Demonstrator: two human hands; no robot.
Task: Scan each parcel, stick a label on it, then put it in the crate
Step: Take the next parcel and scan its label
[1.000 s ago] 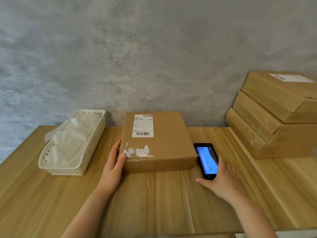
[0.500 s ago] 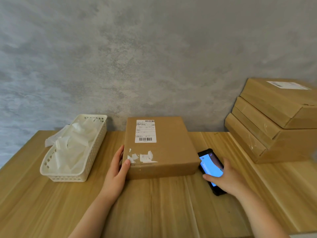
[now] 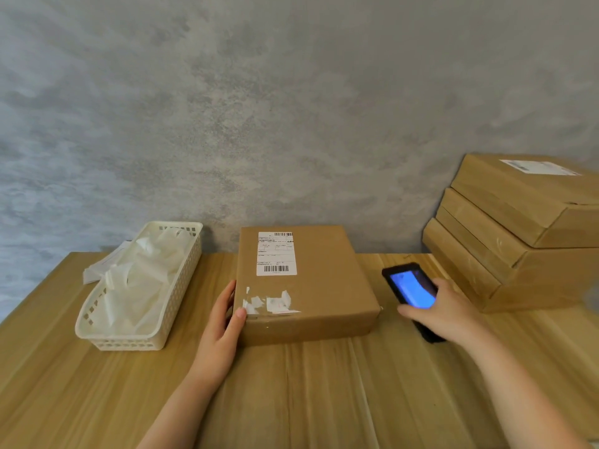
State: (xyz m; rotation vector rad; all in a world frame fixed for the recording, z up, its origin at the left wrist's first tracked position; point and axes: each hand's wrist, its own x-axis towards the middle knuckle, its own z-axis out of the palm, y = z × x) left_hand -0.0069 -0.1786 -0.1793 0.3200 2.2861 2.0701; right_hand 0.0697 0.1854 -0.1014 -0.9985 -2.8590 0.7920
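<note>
A flat brown cardboard parcel [image 3: 324,286] lies on the wooden table [image 3: 291,400] by the wall, with a white barcode label [image 3: 276,253] on its top and torn white label scraps near its front left corner. My left hand [image 3: 223,325] rests against that corner, thumb on the top edge and fingers along the left side. My right hand [image 3: 444,311] grips a black handheld scanner [image 3: 411,288] with a lit blue screen, lifted just right of the parcel.
A white plastic basket [image 3: 136,341] holding white label sheets stands left of the parcel. Three brown parcels [image 3: 518,241] are stacked at the right against the grey wall. No crate is in view.
My right hand has closed round the scanner and lifted it off the table, tilting it towards the parcel. My left hand stays at the parcel's front left corner.
</note>
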